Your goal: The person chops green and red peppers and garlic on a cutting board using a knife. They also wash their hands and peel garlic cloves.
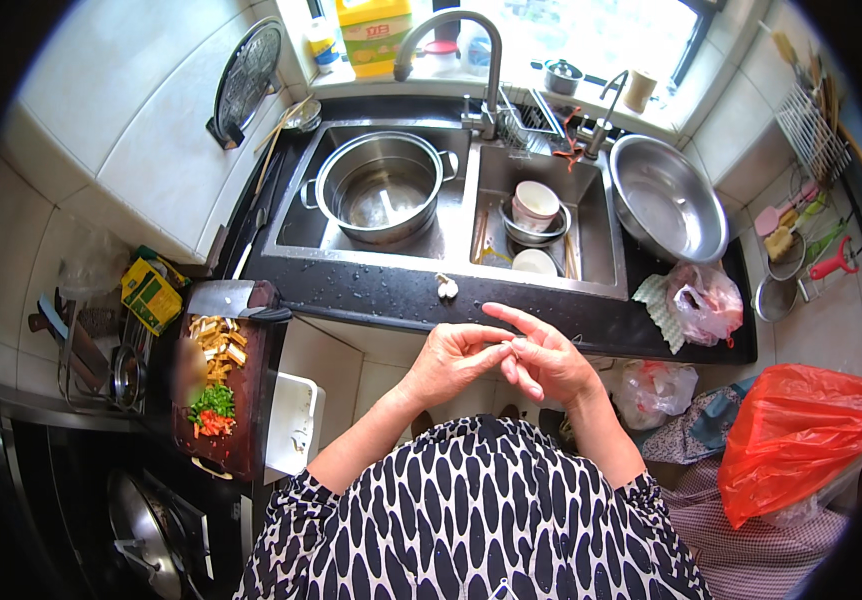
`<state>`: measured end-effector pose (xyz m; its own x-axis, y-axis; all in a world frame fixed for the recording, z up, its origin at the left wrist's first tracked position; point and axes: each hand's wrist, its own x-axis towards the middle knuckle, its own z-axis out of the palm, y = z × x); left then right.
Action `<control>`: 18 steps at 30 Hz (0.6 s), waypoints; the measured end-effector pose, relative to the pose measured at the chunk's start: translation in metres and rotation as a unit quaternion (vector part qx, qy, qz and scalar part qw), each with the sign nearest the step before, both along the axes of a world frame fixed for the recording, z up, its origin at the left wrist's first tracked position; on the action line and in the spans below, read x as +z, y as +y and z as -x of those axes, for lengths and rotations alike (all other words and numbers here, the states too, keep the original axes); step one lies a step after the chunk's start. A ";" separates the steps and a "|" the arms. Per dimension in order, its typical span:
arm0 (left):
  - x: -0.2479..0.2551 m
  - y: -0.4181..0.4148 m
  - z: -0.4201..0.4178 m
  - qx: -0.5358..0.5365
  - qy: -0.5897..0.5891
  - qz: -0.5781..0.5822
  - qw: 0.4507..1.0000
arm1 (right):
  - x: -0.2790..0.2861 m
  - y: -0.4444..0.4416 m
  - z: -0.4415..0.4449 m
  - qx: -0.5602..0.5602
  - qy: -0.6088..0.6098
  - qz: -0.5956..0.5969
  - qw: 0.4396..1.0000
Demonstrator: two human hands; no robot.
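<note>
My left hand (452, 360) and my right hand (551, 360) meet in front of my body, just off the counter's front edge. Thumbs and fingertips of both pinch a small pale piece (512, 346), perhaps a garlic clove; the fingers mostly hide it. Some fingers of my right hand are spread. On the wet black counter (371, 289), behind my hands, lies part of a garlic bulb (446, 286). To the left, a dark cutting board (251, 390) bears yellowish cut strips (217, 349), chopped greens (211, 405), chopped red pieces (215, 424) and a cleaver (221, 298) at its far end.
A steel pot of water (382, 187) stands in the left sink basin; bowls (535, 206) are stacked in the right one. A large steel basin (669, 199) and a plastic bag (705, 304) sit at the right. Below the board is a white bin (294, 420); a red bag (798, 435) is lower right.
</note>
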<state>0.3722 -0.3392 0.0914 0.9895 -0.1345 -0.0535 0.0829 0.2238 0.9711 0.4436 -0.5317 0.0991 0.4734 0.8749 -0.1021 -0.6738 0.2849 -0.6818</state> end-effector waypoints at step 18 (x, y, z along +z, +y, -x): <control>0.016 0.012 0.009 0.032 0.103 -0.002 0.994 | 0.007 0.011 0.007 -0.153 -0.063 0.140 0.976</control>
<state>0.3628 -0.3272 0.1073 0.9638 -0.0712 -0.2570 0.2665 0.2315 0.9356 0.4367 -0.5204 0.1064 0.7329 0.6364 -0.2404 -0.4918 0.2514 -0.8336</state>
